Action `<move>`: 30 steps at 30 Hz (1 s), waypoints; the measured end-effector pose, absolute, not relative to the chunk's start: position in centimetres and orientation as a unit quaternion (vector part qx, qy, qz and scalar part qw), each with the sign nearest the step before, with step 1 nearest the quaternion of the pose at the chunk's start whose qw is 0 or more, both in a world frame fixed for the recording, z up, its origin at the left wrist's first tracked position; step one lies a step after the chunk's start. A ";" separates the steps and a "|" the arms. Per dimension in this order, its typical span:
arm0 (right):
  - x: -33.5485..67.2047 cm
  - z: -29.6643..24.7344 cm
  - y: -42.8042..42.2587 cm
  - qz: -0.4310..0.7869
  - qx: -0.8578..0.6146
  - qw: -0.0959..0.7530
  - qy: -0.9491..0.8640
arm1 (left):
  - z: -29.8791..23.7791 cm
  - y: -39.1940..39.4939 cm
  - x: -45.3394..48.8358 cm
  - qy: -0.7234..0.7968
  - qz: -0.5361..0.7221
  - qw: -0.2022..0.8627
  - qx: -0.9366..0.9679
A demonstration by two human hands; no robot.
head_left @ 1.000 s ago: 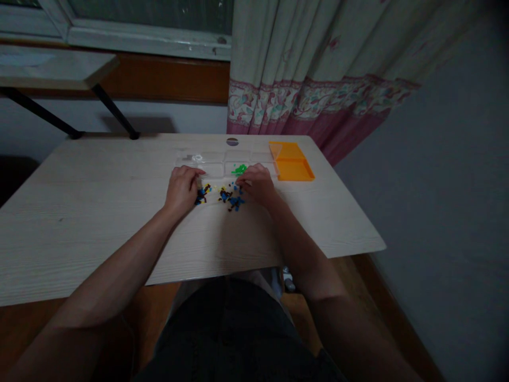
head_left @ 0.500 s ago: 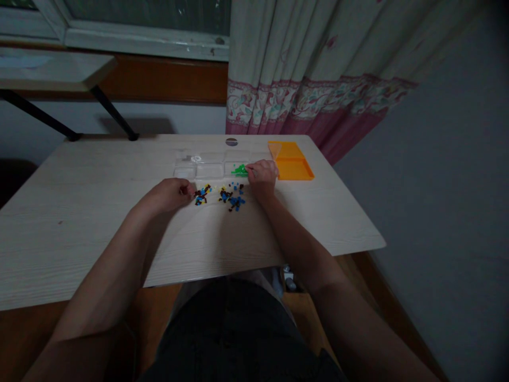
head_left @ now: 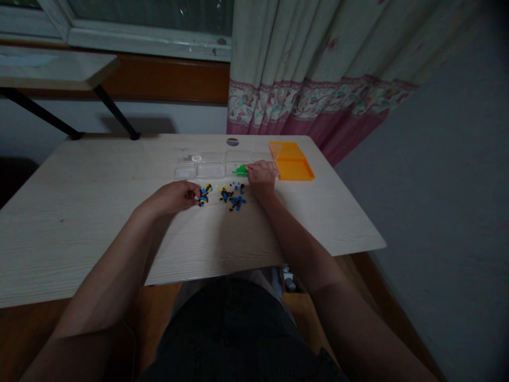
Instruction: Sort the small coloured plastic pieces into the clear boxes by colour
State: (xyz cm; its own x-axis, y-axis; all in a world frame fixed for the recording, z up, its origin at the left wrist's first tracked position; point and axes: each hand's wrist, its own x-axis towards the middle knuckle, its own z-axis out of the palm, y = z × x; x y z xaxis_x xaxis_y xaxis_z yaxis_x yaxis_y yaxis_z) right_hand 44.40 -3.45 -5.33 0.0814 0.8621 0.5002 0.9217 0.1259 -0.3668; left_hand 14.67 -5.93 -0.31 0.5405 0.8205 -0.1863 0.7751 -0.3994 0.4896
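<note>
My left hand (head_left: pixel 181 196) rests on the table with curled fingers at the left edge of a pile of tiny blue, dark brown and yellow pieces (head_left: pixel 204 194). Whatever its fingertips hold is too small to tell. Beside that pile lies a second loose cluster of mostly blue and dark pieces (head_left: pixel 233 197). My right hand (head_left: pixel 262 173) is closed at the fingertips over the front right part of a clear compartment tray (head_left: pixel 210 170). Small green pieces (head_left: pixel 240 170) lie in a compartment right by these fingers. What the right fingers pinch, if anything, is hidden.
An orange open case (head_left: pixel 296 168) sits on the table (head_left: pixel 318 217) to the right of the tray. A round dark spot (head_left: pixel 233 142) shows near the back edge. A raised shelf (head_left: pixel 59 71) on black legs stands back left, and a curtain (head_left: pixel 270 95) hangs behind.
My left hand has shifted slightly right, its fingertips now against the left pile and covering some of its edge. My right hand stays at the green pieces.
</note>
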 end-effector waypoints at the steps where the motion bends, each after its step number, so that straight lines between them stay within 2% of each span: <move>1: 44.4 -5.3 -3.5 -0.044 -0.660 0.324 -0.676 | -0.3 -5.9 14.7 0.477 0.041 0.271 0.835; 8: 44.3 -5.3 -3.5 -0.035 -0.653 0.330 -0.681 | -0.5 -5.8 14.9 0.479 0.035 0.243 0.843; 16: 44.4 -5.6 -3.4 -0.036 -0.635 0.361 -0.682 | -1.1 -6.4 16.5 0.477 0.090 0.135 0.864; 24: 44.6 -5.7 -3.2 -0.027 -0.631 0.362 -0.686 | -0.9 -5.2 14.1 0.413 0.084 0.252 0.871; 30: 44.4 -5.5 -3.4 -0.025 -0.645 0.338 -0.685 | -1.9 -4.8 13.9 0.397 0.078 0.273 0.873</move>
State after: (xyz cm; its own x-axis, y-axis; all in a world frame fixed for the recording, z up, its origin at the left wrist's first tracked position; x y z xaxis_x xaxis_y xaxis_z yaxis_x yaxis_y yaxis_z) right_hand 44.45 -3.41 -5.50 0.0595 0.8663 0.4961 0.9005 0.1679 -0.4012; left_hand 13.87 -4.76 -1.88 0.6730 0.7351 -0.0811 0.6501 -0.5357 0.5390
